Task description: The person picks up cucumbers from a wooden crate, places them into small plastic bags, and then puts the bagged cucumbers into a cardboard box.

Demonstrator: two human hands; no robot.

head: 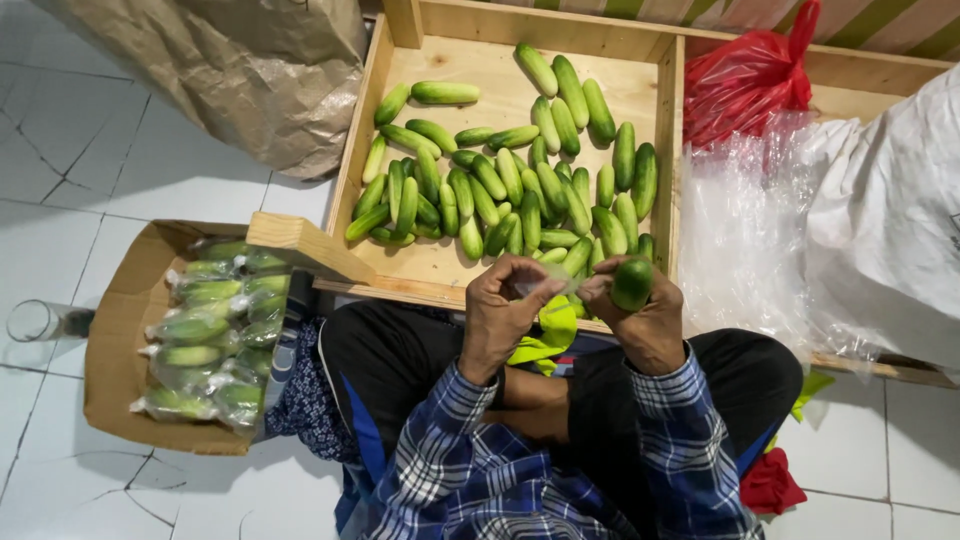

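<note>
Clearly green cucumber (632,283), smooth, blunt-ended

loose cucumbers (500,180) in wooden tray (660,150): too many to count exactly, several dozen. bagged cucumber packs (205,335) in one cardboard box (110,370): roughly ten. one red plastic bag (750,80). one glass (35,320).

Loose cucumbers (500,180) lie in a wooden tray (352,160) before the seated person. A cardboard box (115,340) of bagged cucumbers (205,335) sits left of the tray's near corner; plastic bags (750,220) lie right.
</note>
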